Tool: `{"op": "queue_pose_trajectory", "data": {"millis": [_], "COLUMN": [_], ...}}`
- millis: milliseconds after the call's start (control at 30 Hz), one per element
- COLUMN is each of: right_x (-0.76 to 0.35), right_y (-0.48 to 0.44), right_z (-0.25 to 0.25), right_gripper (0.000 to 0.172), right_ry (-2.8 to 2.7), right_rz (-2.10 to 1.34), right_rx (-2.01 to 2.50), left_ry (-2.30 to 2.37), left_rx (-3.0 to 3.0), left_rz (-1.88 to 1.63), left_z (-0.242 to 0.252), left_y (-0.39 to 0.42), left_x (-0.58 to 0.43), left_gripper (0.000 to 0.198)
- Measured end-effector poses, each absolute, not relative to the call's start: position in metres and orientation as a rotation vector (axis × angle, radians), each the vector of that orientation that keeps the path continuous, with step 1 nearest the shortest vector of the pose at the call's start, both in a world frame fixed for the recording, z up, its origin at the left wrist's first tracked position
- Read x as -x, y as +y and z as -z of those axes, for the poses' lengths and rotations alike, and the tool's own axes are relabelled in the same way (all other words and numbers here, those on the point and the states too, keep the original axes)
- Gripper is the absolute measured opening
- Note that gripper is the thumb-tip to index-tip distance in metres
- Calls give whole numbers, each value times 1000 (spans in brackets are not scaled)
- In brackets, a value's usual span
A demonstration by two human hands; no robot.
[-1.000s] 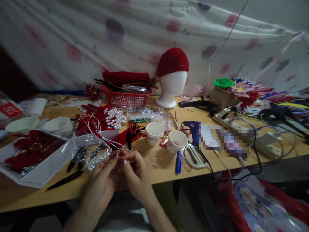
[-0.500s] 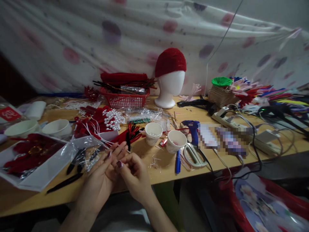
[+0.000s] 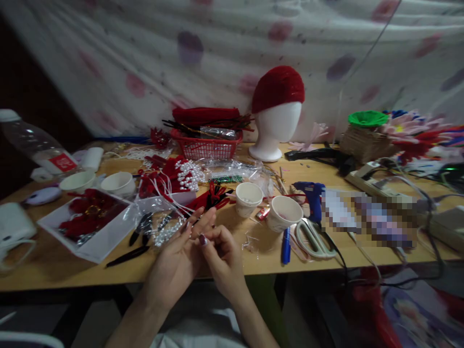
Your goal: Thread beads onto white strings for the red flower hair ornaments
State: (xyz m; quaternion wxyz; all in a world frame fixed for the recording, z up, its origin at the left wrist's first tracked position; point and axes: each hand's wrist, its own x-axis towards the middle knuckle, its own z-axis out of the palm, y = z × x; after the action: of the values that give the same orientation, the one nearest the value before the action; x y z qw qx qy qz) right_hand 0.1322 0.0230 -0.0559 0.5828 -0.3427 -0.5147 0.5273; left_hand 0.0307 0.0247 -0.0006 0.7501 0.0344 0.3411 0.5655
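Observation:
My left hand (image 3: 177, 263) is held palm up over the table's front edge, its fingers stretched out. Right beside it, my right hand (image 3: 223, 261) is closed in a pinch, thumb and fingertips over the left palm; anything between them is too small to make out. Just past the hands lie clear bags with silvery beads (image 3: 168, 234) and red and black fuzzy stems (image 3: 215, 195). Two paper cups, one with white beads (image 3: 249, 199) and one with pinkish bits (image 3: 285, 212), stand to the right.
A white box of red pieces (image 3: 105, 237) lies left. Behind are a red basket (image 3: 206, 145) and a foam head with a red cap (image 3: 277, 116). To the right are a blue glue gun (image 3: 313, 198), scissors (image 3: 315, 239), a blue pen (image 3: 286, 246) and power strips (image 3: 387, 186).
The view has swung to the left, so the table's things appear further right and a plastic bottle shows at left. Both hands remain together in much the same pose.

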Motion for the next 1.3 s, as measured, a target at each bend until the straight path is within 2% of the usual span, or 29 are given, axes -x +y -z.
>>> {"op": "queue_pose_trajectory", "data": {"millis": [267, 500, 1300], "right_x": [-133, -133, -132], "right_y": [20, 21, 22], "right_z": [57, 57, 53], "right_gripper": [14, 17, 10], "right_ry": [-1270, -1360, -1341], "right_rz": [-1217, -1196, -1177], "right_rx": [795, 794, 831], "left_ry": [592, 632, 612], "left_rx": [-129, -52, -65], "left_rz": [-1208, -1189, -1178], "left_z": [6, -1, 2], "left_y": [24, 25, 24], "left_x": [-29, -31, -30], "left_gripper": [49, 49, 49]}}
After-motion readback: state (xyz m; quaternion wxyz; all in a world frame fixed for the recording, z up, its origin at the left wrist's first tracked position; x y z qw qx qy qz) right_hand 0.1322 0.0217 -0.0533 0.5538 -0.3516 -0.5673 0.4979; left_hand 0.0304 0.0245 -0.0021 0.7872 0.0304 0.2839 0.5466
